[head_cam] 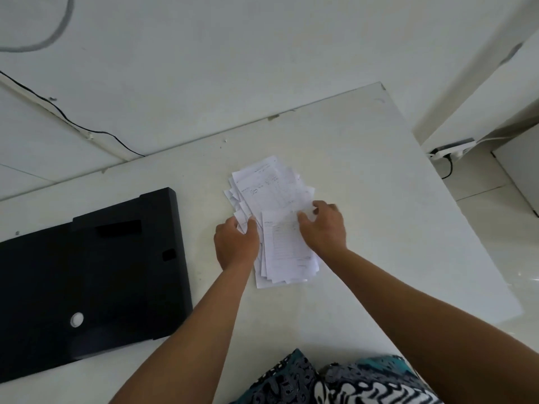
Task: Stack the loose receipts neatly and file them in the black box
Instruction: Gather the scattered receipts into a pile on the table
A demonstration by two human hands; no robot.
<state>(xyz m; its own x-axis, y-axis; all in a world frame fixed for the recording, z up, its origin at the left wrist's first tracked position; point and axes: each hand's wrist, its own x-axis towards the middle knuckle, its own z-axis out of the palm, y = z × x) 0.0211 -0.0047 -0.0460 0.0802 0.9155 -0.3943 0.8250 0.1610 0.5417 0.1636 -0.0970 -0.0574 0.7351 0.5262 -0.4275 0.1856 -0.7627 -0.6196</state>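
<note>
So, still at the gathering stage, nothing filed.
Left hand (236, 242) and right hand (322, 225) pinch messy receipts (287, 246); black box (93, 275) lies shut.

A loose pile of receipts (274, 217) lies fanned out on the white worktop (364, 176). The left hand (236, 243) grips the pile's left edge, and the right hand (322, 225) pinches sheets at its right side. The black box (87, 275) lies flat to the left, apart from the papers.
</note>
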